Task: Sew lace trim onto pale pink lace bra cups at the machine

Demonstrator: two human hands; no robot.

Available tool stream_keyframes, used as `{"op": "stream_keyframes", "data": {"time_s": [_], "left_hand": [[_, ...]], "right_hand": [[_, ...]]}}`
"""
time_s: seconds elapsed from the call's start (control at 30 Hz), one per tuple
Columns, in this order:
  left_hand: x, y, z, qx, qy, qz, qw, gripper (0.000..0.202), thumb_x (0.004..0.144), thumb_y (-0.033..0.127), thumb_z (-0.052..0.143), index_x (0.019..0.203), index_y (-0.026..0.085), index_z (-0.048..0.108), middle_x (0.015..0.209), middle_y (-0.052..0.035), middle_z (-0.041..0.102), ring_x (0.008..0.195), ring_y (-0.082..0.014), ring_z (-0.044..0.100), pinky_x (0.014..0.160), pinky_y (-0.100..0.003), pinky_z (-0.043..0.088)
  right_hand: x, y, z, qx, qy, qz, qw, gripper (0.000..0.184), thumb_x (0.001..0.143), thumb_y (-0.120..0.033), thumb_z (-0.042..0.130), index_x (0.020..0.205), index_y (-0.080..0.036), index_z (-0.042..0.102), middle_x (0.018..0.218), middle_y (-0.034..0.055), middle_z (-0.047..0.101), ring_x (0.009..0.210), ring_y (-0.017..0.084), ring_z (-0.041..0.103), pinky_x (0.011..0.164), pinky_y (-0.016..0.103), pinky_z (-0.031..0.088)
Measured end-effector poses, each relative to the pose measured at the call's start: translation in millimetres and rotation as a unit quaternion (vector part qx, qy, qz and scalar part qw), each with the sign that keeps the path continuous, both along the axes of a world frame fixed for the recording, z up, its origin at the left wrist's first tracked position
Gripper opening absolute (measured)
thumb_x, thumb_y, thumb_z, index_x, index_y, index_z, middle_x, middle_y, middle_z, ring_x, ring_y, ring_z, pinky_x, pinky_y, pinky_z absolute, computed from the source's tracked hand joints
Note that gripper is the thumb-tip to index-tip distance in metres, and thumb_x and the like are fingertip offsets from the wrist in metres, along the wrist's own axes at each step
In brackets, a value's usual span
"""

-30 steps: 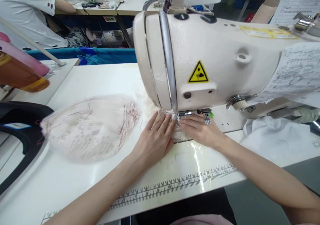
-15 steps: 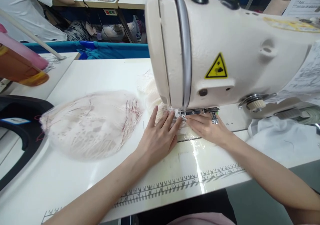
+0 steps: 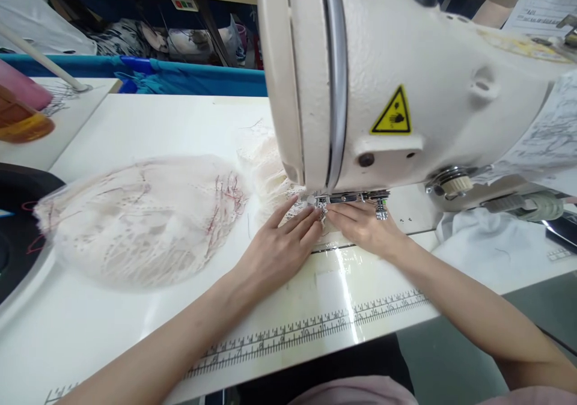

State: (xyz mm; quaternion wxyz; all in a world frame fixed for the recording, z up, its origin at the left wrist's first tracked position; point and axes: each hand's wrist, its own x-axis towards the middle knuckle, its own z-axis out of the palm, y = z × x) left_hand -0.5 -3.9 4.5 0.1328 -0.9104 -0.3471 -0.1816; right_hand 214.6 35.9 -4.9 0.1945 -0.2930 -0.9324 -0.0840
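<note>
My left hand point(image 3: 283, 240) lies over the gathered white lace fabric point(image 3: 269, 179), fingers stretched out and pressing it on the table just left of the presser foot point(image 3: 321, 202). From the other side, my right hand point(image 3: 363, 228) rests low with extended fingers, their tips at the lace edge by the foot. A metal guide attachment point(image 3: 356, 197) partly covers those fingers, and the right thumb is hidden. Above both hands stands the cream sewing machine head point(image 3: 374, 80). Part of the lace is hidden behind the machine.
A sheer lace piece with red threads point(image 3: 144, 222) lies on the left, against a black curved object point(image 3: 22, 231). White cloth point(image 3: 487, 249) is at the right. A printed ruler point(image 3: 306, 331) runs along the front edge. Behind a blue cloth barrier point(image 3: 202, 77) shows another person's white garment point(image 3: 40, 17).
The view has shifted, so the surroundings sit further left and higher. My left fingers have drawn closer together on the lace. Both hands stay beside the presser foot.
</note>
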Motion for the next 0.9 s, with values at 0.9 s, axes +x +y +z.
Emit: {"op": "stream_keyframes", "data": {"time_s": [0.9], "left_hand": [[-13.1,5.5,14.6,0.07,-0.019,-0.067,0.995,0.014,0.091,0.027,0.055,0.079,0.02,0.057,0.071,0.0026,0.065,0.064,-0.0129,0.056,0.077,-0.034,0.046]], "right_hand": [[-7.5,-11.7,6.1,0.045,0.115,0.132,0.983,0.016,0.086,-0.008,0.057,0.087,-0.023,0.063,0.084,-0.0058,0.071,0.088,0.011,0.062,0.098,0.033,0.052]]}}
